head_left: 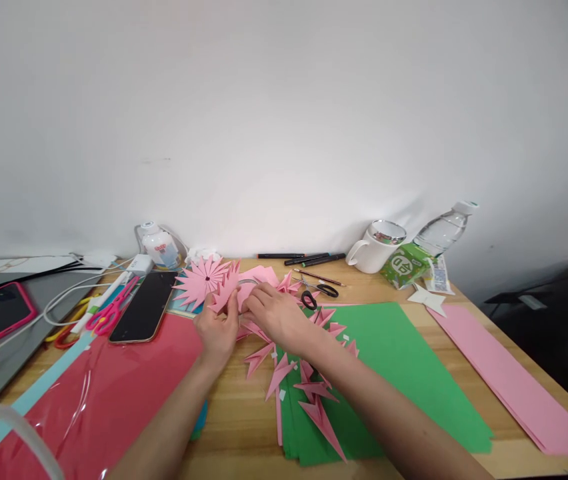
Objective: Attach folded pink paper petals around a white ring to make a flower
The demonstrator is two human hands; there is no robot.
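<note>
My left hand (218,328) pinches a pleated pink paper piece (226,291) between thumb and fingers above the table. Close beside it, my right hand (275,313) is bent over with its fingertips together near the same paper; what they hold is hidden. A thin greyish arc (248,281) shows just behind the right fingers, too small to name. Behind the left hand lies a round, spiky pink paper star (205,279). Several loose folded pink paper points (279,375) are scattered under and in front of my right arm, with small white squares (283,395) among them.
Green paper sheets (394,373) lie right, pink strips (509,380) beyond. Black scissors (309,299), markers (280,256), a white mug (377,247), a green box (408,264) and a bottle (441,232) stand behind. Left are a phone (145,307), pink scissors (109,315) and red sheets (114,393).
</note>
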